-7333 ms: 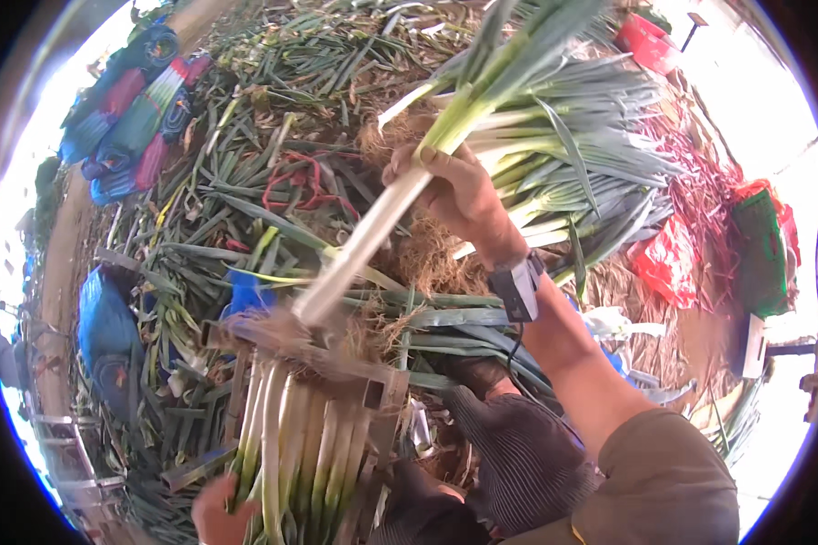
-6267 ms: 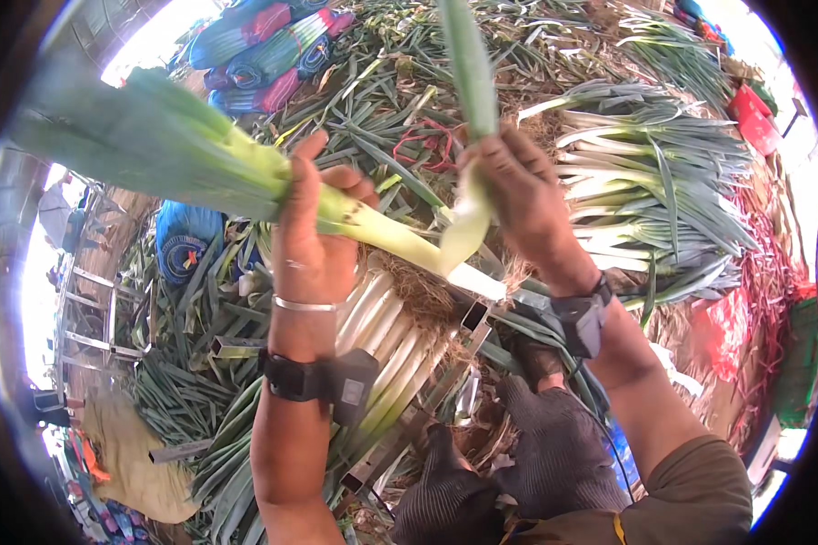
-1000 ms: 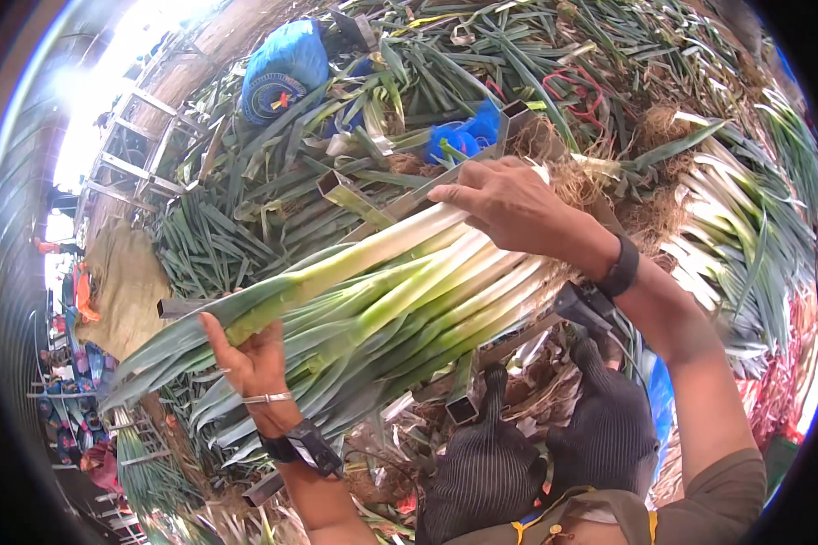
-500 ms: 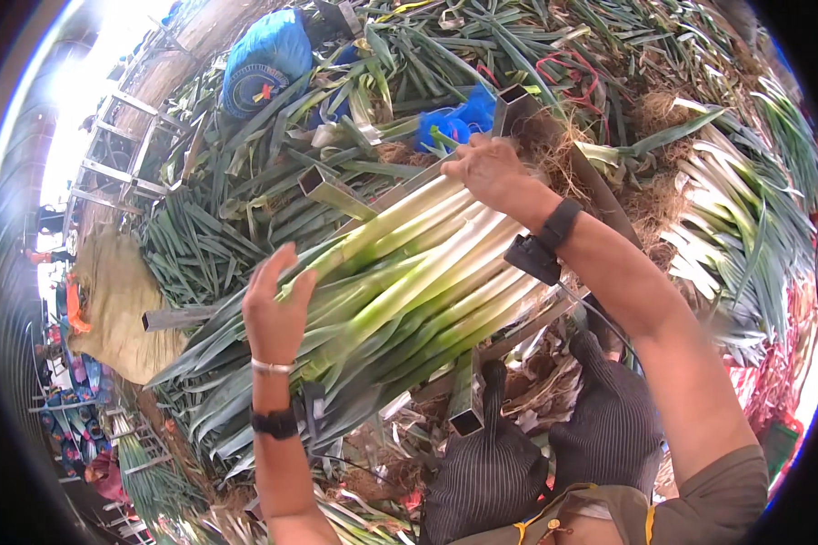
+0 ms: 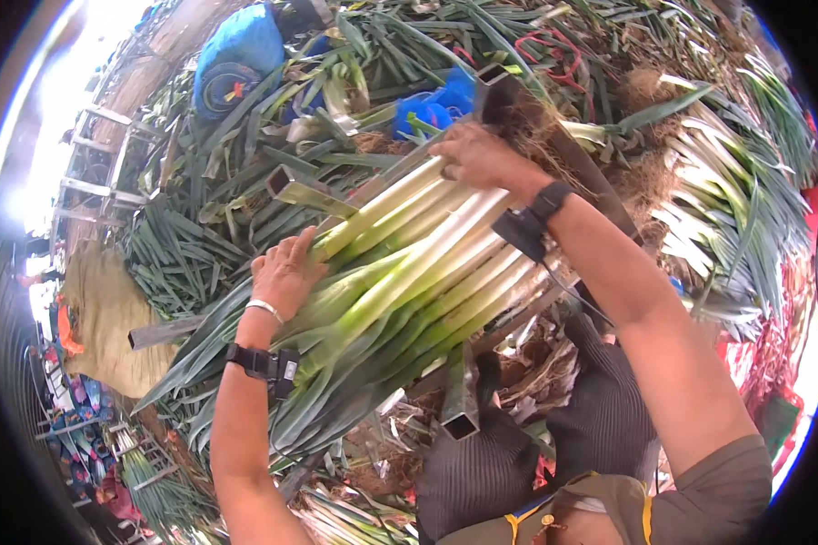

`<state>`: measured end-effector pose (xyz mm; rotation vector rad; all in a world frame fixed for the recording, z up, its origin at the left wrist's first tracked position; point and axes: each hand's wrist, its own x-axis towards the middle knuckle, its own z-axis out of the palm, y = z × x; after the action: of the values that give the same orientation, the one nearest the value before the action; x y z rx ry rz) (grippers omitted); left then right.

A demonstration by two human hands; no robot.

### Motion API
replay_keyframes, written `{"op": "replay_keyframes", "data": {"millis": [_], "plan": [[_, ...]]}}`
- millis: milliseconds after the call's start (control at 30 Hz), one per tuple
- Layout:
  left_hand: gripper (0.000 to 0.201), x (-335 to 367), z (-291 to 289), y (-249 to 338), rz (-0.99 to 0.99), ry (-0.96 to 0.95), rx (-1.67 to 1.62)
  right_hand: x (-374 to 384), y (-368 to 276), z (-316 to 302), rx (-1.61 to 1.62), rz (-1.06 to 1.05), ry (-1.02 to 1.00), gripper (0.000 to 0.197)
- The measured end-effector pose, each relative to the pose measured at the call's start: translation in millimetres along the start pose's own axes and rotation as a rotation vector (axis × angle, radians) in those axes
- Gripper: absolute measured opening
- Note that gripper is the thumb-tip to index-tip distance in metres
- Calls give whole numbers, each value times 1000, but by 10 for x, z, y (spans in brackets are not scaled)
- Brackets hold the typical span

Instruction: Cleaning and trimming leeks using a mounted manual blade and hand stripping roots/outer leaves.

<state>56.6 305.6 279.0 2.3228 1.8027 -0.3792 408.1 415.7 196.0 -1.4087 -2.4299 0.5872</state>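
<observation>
A bundle of leeks (image 5: 409,263) lies slantwise in a metal frame (image 5: 314,195), white root ends at the upper right and green leaves at the lower left. At its far left edge, my left hand (image 5: 286,272) is closed over the outermost leeks where the stalks turn to leaf. My right hand (image 5: 486,162) bends over the white ends at the far right, its fingers curled onto the stalks beside the roots (image 5: 568,163). The palms and undersides of both hands are hidden.
Loose leek leaves (image 5: 191,241) cover the ground beyond the frame. A blue bundle (image 5: 236,59) and blue netting (image 5: 436,104) lie among them. More leeks (image 5: 709,191) are piled at the right. A square tube end (image 5: 461,422) juts toward my knees, and a tan sack (image 5: 109,318) lies left.
My left hand has come down from above the leaves onto the bundle's far edge, its spread fingers now bent. My right hand has stayed at the white ends. The whole view has shifted slightly.
</observation>
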Motion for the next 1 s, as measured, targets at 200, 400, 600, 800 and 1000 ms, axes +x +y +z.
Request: {"op": "replay_keyframes", "data": {"millis": [200,400,600,800,1000], "plan": [[66,84,172,-163,35,50,5,135,104,-1,59,-161,67,38],[60,100,194,-104,-20,-11,-61,-910,10,-1655,206,25,470,43],[54,118,87,-63,-94,-100,-20,-2222,2457,-1537,1254,770,1031,31],[62,144,-103,104,-51,-170,-224,-3231,3915,-1003,1659,914,1606,57],[62,146,-163,193,-164,-196,-245,-3519,4429,-993,1676,848,1986,63]]}}
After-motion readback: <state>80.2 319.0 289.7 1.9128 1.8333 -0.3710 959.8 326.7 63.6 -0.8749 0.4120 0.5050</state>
